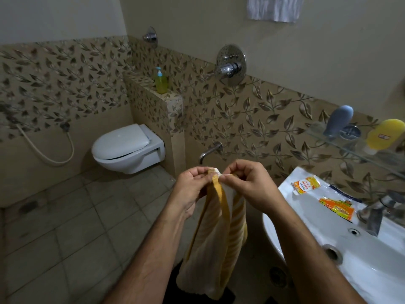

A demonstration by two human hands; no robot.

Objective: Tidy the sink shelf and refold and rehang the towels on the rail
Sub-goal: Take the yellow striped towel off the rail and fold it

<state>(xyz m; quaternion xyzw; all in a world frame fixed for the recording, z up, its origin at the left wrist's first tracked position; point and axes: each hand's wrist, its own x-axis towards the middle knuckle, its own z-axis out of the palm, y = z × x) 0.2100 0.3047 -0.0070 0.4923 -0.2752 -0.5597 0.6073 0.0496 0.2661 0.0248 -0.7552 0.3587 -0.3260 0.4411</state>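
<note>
The two bare forearms reach up from the bottom edge, and at their ends both hands are closed in fingertip pinches on the top edge of a yellow-and-white striped cloth towel (215, 229). The left hand (192, 189) nips one corner between thumb and forefinger; the right hand (247, 185) nips the neighbouring corner, the two pinches almost touching. The towel hangs doubled below them, just left of the white ceramic washbasin (306, 216), its lower end sagging toward the grey tiled floor (65, 227).

Such shallow pinches are the weak spot: if the corners are not matched before the hands part, the fold will likely come out skewed, and one slipped corner would probably drop half the cloth onto the floor beside the basin.

On the basin's rim lie a yellow-and-white sachet (305, 184) and an orange printed packet (336, 208) by the chrome tap (370, 216); a swinging towel could sweep them into the bowl. Above the basin the clear glass shelf (350, 148) carries a grey-blue bottle (338, 120) and a yellow bottle (384, 133), both apparently standing cap-down and easy to knock over. Far above and left of the basin a white towel (274, 8) hangs on the wall; its rail is out of view, so the lift up to it cannot be judged.
</note>
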